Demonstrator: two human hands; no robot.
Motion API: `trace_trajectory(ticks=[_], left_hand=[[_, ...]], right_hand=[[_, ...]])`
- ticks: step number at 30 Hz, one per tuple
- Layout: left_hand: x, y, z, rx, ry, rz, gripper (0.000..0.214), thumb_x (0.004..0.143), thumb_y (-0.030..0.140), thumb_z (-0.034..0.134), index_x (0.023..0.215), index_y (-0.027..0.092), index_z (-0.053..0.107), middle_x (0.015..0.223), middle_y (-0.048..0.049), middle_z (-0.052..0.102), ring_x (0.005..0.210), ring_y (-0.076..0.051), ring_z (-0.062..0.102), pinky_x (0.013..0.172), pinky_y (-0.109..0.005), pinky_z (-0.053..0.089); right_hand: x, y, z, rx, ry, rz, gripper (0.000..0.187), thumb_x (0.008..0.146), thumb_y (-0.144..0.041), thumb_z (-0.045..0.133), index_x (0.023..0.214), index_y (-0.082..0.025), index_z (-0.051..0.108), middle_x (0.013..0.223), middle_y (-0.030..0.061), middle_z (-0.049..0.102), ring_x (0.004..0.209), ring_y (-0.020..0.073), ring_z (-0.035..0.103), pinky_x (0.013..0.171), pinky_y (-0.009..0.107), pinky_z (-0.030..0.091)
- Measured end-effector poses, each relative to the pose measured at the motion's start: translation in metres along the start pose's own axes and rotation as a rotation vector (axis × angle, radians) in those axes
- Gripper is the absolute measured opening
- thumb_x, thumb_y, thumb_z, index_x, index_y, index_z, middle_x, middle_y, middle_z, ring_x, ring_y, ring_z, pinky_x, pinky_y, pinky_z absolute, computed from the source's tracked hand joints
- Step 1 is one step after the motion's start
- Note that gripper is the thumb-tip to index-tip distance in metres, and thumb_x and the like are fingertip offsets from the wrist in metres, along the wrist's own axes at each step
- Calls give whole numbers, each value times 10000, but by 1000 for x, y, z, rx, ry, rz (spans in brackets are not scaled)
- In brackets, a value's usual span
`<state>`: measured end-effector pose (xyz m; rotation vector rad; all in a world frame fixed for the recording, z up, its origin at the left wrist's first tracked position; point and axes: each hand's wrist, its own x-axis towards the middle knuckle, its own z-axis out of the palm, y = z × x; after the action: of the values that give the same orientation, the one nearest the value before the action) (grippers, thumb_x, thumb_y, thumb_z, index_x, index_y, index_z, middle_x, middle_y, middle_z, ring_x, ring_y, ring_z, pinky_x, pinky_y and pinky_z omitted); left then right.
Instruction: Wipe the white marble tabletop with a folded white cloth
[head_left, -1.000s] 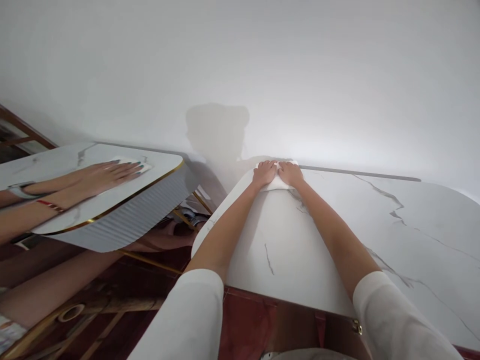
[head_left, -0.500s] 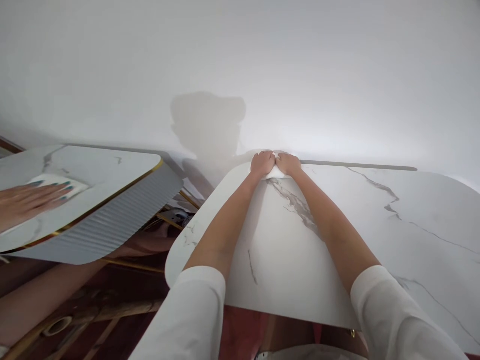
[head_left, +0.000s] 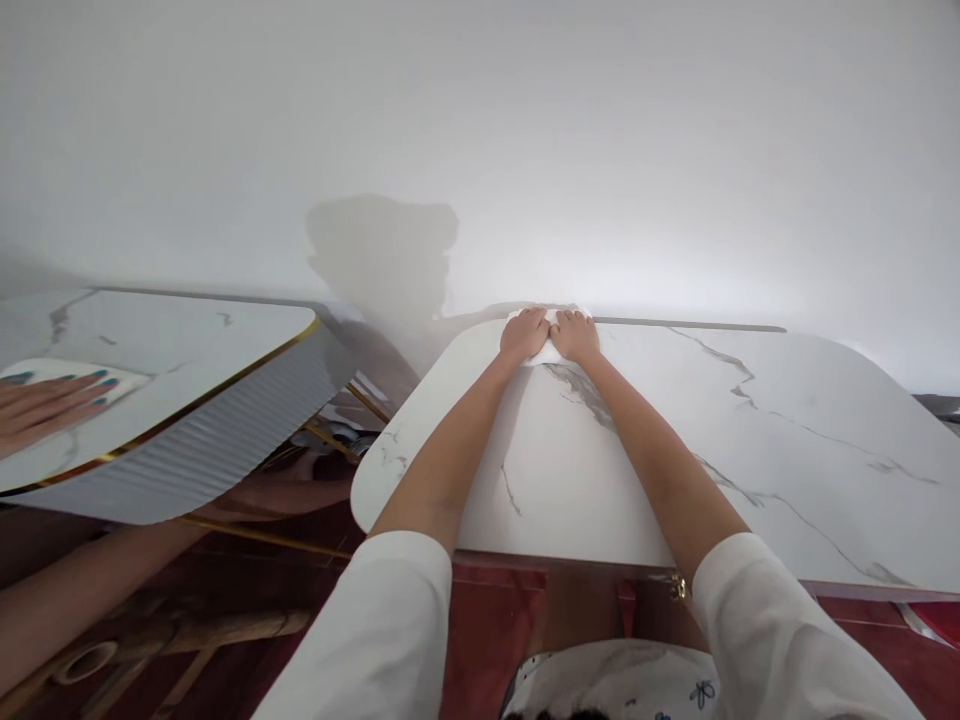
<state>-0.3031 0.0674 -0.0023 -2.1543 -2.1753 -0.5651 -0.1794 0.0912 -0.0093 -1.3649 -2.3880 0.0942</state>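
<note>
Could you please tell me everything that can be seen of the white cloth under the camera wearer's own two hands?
The white cloth is plain, with no visible pattern, and looks soft, though fabric or paper is hard to tell. It lies flat at the far edge of the veined tabletop, near the wall. The left hand and right hand rest on it side by side, hiding most of it; its near edge shows below them.

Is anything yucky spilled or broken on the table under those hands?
Nothing looks spilled or clearly broken. The grey lines on the white tabletop look like a marble pattern; the neighbouring tabletop has similar ones. The left hand and right hand rest on a white cloth.
</note>
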Motion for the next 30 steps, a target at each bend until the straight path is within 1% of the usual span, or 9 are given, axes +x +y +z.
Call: trace_trajectory(ticks=[3,6,9,12,15,19,24,26,30], left_hand=[[-12,2,-3,-38,-10,-16,491,959,250,279,1349,196,572,1400,-91,595,1297,-256,525,1075,-406,423],[-23,1,-5,-77,-35,-19,505,966,293,294,1410,238,528,1467,-61,546,1337,-246,497,1102,-399,403],[-38,-2,-8,-77,-55,8,510,973,299,281,1422,228,513,1497,-53,518,1364,-230,472,1112,-379,394],[-55,-2,-12,-35,-55,24,500,983,285,267,1410,216,518,1516,-49,499,1403,-211,428,1135,-359,367],[-76,-1,-16,0,-62,33,493,985,275,270,1413,216,505,1523,-52,491,1417,-204,408,1150,-354,347],[-106,1,-22,21,-57,93,489,973,260,278,1398,193,512,1474,-71,536,1373,-218,448,1138,-363,367],[-146,2,-30,60,-40,113,530,968,260,263,1425,111,487,1473,-120,525,1385,-244,435,1178,-378,327],[-162,2,-34,74,-45,119,541,969,267,256,1436,108,478,1494,-121,506,1408,-238,414,1197,-375,305],[-194,3,-42,93,-76,129,568,965,297,248,1455,101,458,1536,-119,462,1439,-226,382,1224,-371,268]], right_hand=[[-12,-4,-2,8,1,19,460,1000,-259,294,1372,-112,520,1454,165,534,1366,313,424,1130,504,314],[-26,-12,-5,7,6,51,472,1001,-268,288,1394,-133,511,1481,155,511,1382,321,409,1134,520,311],[-43,-23,-9,-10,-5,71,484,1006,-283,275,1398,-121,509,1486,165,501,1393,323,395,1143,512,305],[-62,-33,-14,-21,-20,62,488,1007,-284,266,1385,-103,517,1468,184,510,1379,317,408,1136,490,325],[-82,-43,-16,-5,5,46,481,997,-282,285,1370,-116,539,1440,181,536,1355,332,431,1130,517,332],[-110,-56,-16,-2,30,25,491,987,-295,302,1388,-138,538,1458,177,523,1375,364,415,1164,586,253],[-145,-75,-23,9,-9,32,534,992,-301,283,1442,-95,482,1521,186,463,1425,373,367,1192,587,199],[-159,-83,-26,10,-29,30,550,994,-303,276,1471,-92,450,1544,184,437,1442,379,347,1192,601,188],[-187,-100,-32,14,-92,28,597,993,-310,262,1497,-20,396,1574,228,373,1466,400,312,1193,616,183]])
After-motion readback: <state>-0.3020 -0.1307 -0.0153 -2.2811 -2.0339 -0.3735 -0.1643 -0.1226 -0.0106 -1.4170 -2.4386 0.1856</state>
